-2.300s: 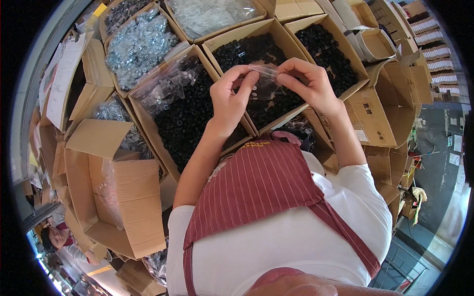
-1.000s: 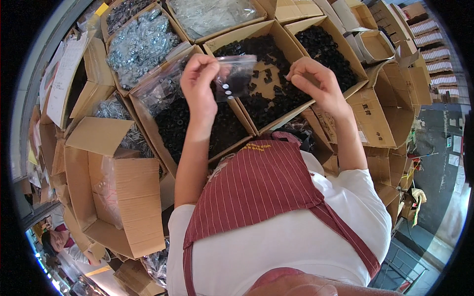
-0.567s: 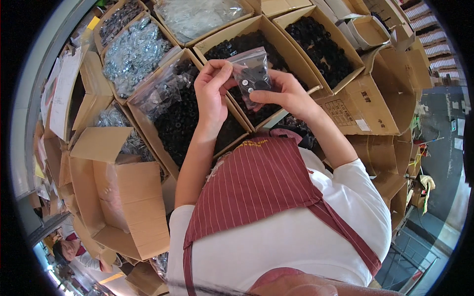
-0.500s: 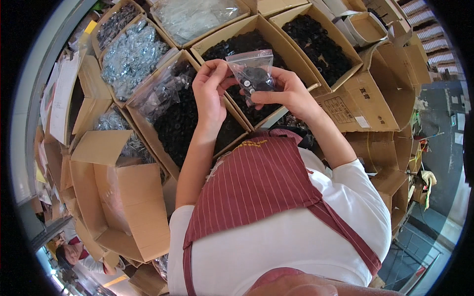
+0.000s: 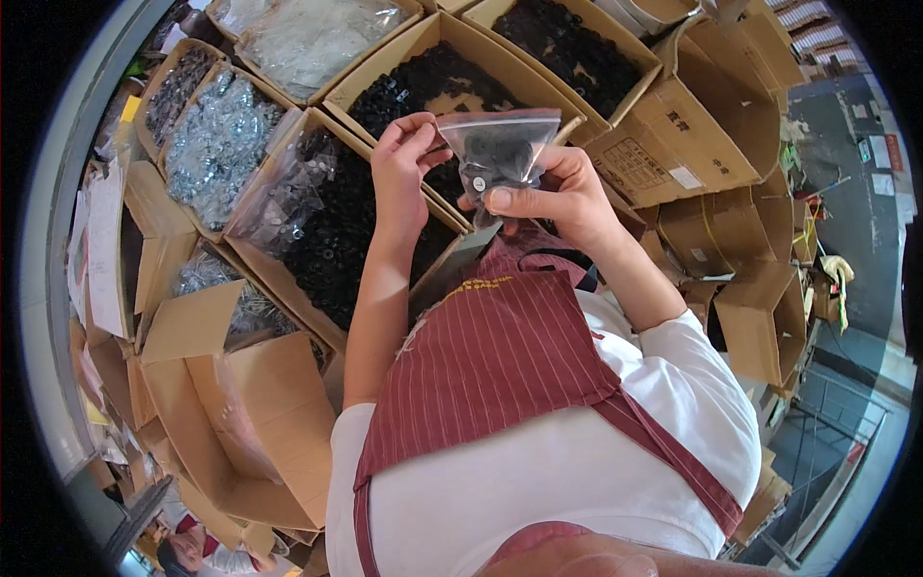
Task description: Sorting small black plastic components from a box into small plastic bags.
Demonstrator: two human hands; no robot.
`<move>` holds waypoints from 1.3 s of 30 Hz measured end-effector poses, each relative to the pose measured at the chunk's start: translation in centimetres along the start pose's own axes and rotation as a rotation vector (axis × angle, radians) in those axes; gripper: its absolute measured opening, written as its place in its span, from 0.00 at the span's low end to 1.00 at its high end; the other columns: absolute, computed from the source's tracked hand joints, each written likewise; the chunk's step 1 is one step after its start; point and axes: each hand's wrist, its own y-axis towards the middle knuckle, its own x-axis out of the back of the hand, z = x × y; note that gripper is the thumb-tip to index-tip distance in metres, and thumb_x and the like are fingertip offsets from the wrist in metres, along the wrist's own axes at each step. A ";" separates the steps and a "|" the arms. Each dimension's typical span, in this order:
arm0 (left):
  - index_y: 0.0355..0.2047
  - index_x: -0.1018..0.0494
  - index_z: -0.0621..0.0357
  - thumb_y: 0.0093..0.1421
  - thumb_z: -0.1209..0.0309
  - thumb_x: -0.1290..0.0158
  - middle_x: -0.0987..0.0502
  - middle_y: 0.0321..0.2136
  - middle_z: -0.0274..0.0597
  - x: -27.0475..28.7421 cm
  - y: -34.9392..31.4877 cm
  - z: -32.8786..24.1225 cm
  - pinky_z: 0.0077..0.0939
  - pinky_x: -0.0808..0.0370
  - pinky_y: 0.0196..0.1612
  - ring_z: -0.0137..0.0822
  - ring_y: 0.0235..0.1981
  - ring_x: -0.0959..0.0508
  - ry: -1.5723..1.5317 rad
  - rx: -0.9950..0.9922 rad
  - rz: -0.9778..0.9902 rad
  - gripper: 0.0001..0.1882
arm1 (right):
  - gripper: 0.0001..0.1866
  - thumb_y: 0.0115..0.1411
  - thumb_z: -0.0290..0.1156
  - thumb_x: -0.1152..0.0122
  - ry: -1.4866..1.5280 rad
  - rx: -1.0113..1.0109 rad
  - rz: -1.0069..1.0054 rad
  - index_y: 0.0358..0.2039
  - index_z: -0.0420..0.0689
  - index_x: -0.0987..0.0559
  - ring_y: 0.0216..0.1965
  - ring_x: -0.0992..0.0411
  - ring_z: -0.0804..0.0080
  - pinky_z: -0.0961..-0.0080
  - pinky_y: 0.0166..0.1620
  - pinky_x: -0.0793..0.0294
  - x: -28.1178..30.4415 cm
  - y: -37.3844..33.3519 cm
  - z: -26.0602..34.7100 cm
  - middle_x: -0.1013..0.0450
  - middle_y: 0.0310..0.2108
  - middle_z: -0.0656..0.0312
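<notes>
A clear zip bag (image 5: pixel 505 135) with round black parts and a small white round piece inside is held up in front of my chest. My right hand (image 5: pixel 572 197) is closed round its lower right side, the thumb pressed across the front. At the upper left corner of the bag, the fingers of my left hand (image 5: pixel 404 173) are bent together by the end of the zip strip. Whether they pinch the strip is hard to see. Beneath the bag lies an open carton (image 5: pixel 361 82) of black parts.
Another carton of black rings (image 5: pixel 361 236) sits at left, with filled clear bags (image 5: pixel 288 197) on its side. Beyond are cartons of silvery parts (image 5: pixel 226 135), clear bags (image 5: pixel 322 38) and black parts (image 5: pixel 567 58). Open cardboard boxes (image 5: pixel 269 413) stand left and right. Another person (image 5: pixel 192 548) is at lower left.
The bag has been lifted closer and its upper part is spread wider. My left hand stays by its upper corner, and my right hand keeps its grip. The whole view has shifted slightly.
</notes>
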 end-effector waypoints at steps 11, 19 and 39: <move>0.47 0.30 0.64 0.67 0.76 0.49 0.20 0.39 0.46 -0.4 0.3 0.0 0.28 0.21 0.42 0.37 0.41 0.19 -0.022 0.058 -0.059 0.10 | 0.23 0.68 0.34 0.47 0.209 -0.008 -0.307 0.59 0.33 0.32 0.46 0.21 0.60 0.65 0.42 0.18 4.2 -5.8 -2.6 0.24 0.51 0.48; 0.50 0.29 0.65 0.66 0.75 0.48 0.21 0.46 0.47 0.4 1.2 0.6 0.31 0.22 0.46 0.38 0.47 0.20 0.015 -0.126 -0.203 0.13 | 0.28 0.63 0.30 0.39 -0.297 -0.104 -0.924 0.61 0.37 0.32 0.58 0.32 0.69 0.72 0.61 0.36 15.9 -10.7 -10.0 0.27 0.55 0.56; 0.42 0.21 0.60 0.60 0.75 0.45 0.18 0.37 0.40 18.7 -21.8 -18.3 0.27 0.25 0.43 0.35 0.34 0.21 1.316 -0.708 -1.472 0.10 | 0.10 0.53 0.21 0.40 -1.211 0.686 0.270 0.37 0.43 0.19 0.43 0.22 0.63 0.71 0.40 0.21 9.8 9.4 -8.1 0.22 0.43 0.62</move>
